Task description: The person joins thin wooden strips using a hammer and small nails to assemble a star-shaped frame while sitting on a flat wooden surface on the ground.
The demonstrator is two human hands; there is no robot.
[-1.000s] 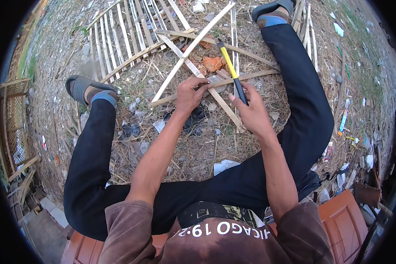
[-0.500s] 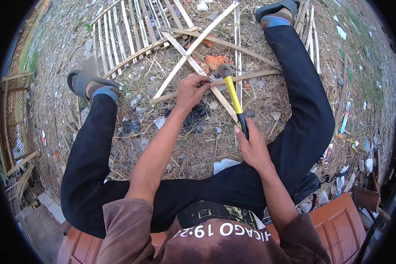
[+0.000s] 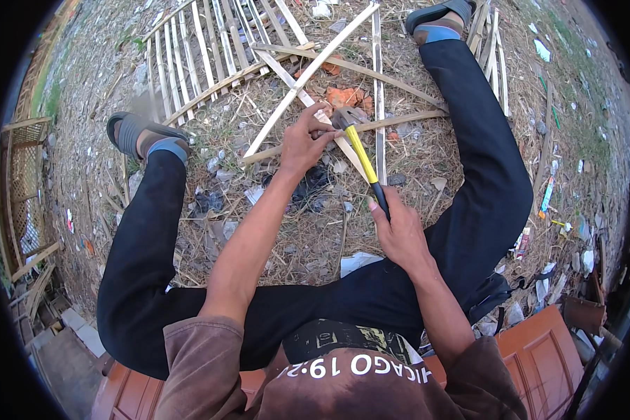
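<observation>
Hammer: its yellow-and-black handle [image 3: 360,154] slants up to a metal head, whose contact with the wood beneath cannot be made out.
Right hand [image 3: 404,234]: wrapped around the hammer's black grip, the palm side hidden.
Left hand [image 3: 302,145]: just left of the hammer head, thumb and fingertips drawn close together; whether anything is pinched there is too small to tell.
Diagonal slat [image 3: 308,100]: passes beneath the hammer, partly covered by it and the left fingers.
Cross slat [image 3: 413,120]: extends both sides of the hammer head, its middle part hidden.
Slatted panel [image 3: 215,90]: beyond the hammer to the left, cut off by the upper edge.
Orange rubble [image 3: 344,98]: just beyond the hammer head, its kind unclear.
</observation>
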